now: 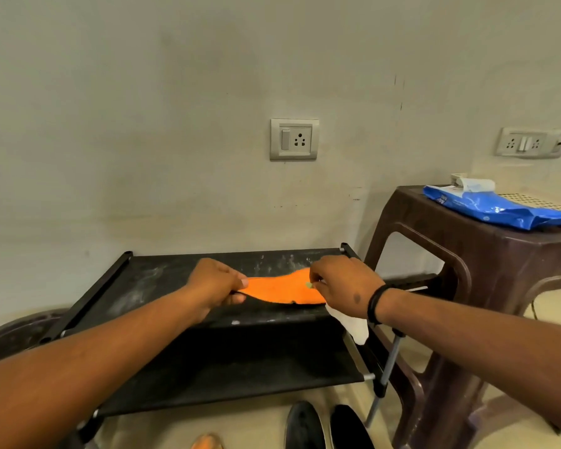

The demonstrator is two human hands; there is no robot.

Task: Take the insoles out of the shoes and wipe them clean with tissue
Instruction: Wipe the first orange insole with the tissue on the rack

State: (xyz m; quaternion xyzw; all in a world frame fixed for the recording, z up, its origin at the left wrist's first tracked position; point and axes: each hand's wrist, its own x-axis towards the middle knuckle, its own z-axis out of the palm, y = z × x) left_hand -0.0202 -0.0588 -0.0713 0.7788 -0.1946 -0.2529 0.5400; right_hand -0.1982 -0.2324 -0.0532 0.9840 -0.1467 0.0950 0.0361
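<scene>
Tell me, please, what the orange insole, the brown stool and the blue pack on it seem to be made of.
The orange insole: probably foam with a matte fabric face; it bends between the hands. The brown stool: moulded plastic, slightly glossy, with a perforated top. The blue pack: thin shiny plastic film, crinkled, with a white tissue sticking out.

The rack's top shelf point(162, 280) lies bare to the left of the orange insole point(282, 288). On the right a brown stool point(467, 254) stands just beside the rack; the wall point(175, 124) closes the far side. Two black shoes point(324, 426) occupy the near floor.
</scene>
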